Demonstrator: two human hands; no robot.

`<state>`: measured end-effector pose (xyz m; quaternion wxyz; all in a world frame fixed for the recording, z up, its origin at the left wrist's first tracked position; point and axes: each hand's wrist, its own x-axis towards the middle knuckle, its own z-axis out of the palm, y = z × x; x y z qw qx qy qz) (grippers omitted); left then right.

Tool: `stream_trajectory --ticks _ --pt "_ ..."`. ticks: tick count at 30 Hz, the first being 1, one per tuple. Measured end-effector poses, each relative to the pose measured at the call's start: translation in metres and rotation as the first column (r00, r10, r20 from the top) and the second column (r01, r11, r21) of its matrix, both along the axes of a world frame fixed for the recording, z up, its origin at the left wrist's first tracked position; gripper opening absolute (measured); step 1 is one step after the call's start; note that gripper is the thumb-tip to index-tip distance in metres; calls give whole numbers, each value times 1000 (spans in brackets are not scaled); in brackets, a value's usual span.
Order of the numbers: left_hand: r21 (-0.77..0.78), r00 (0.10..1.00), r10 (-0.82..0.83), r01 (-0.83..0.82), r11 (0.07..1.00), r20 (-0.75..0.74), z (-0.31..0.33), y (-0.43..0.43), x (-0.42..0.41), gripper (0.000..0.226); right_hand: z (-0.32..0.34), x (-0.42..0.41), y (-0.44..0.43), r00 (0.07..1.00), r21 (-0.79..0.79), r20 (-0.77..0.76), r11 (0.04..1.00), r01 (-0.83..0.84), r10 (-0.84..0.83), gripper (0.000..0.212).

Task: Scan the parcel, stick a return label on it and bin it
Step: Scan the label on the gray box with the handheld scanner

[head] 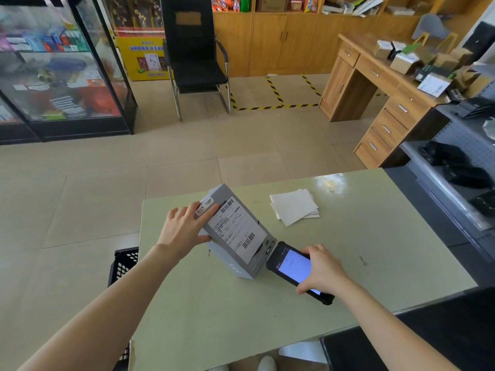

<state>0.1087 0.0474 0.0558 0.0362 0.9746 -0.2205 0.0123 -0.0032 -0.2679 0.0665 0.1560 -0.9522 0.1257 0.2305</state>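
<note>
Parcel (235, 236) sat tilted on the pale green counter (375, 250), a grey box propped up on its near edge with the white shipping label (235, 228) and its barcodes facing up. And the left hand (184, 227) was on it, fingers spread over the box's nine o'clock side and top corner, thumb pressed against the lower face, grasping the parcel and holding it at that lean. Over at four o'clock from the box, the right hand (324, 271) was clenched around a black handheld scanner (294, 269), fingers curled over its far edge, thumb under the near one. Screen lit blue-white, facing up. The scanner's top end touched or sat just beside the parcel's lower right corner; which of the two could not be told.

At two o'clock from the parcel, well apart from it, lay a small stack of white return labels (293, 206), flat on the counter, blank side up. Off the counter's nine o'clock edge, down on the floor, a black perforated crate (123, 266) showed partly behind the left forearm. Beyond the counter at twelve o'clock stood a black chair (195, 57) and, toward two o'clock, a wooden desk (375, 84) piled with small boxes.
</note>
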Motion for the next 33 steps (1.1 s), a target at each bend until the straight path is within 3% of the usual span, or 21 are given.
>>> stream_trajectory --ticks 5,10,19,28,33 --pt "-30 999 -1 0 1000 -40 0 0 1 84 -2 0 -4 1000 8 6 1000 1 -1 97" --pt "-169 975 6 -44 985 -220 -8 5 10 87 -12 -2 -11 994 86 40 992 97 -101 94" --pt "-393 901 121 -299 870 -417 -38 -24 16 57 -52 -4 -46 916 124 52 913 389 -398 70" --pt "-342 809 92 -345 874 -580 -60 -22 48 70 -97 9 -64 851 36 31 851 523 -524 68" --pt "-334 789 77 -344 877 -609 -62 -26 62 72 -112 10 -62 834 62 52 835 546 -549 62"
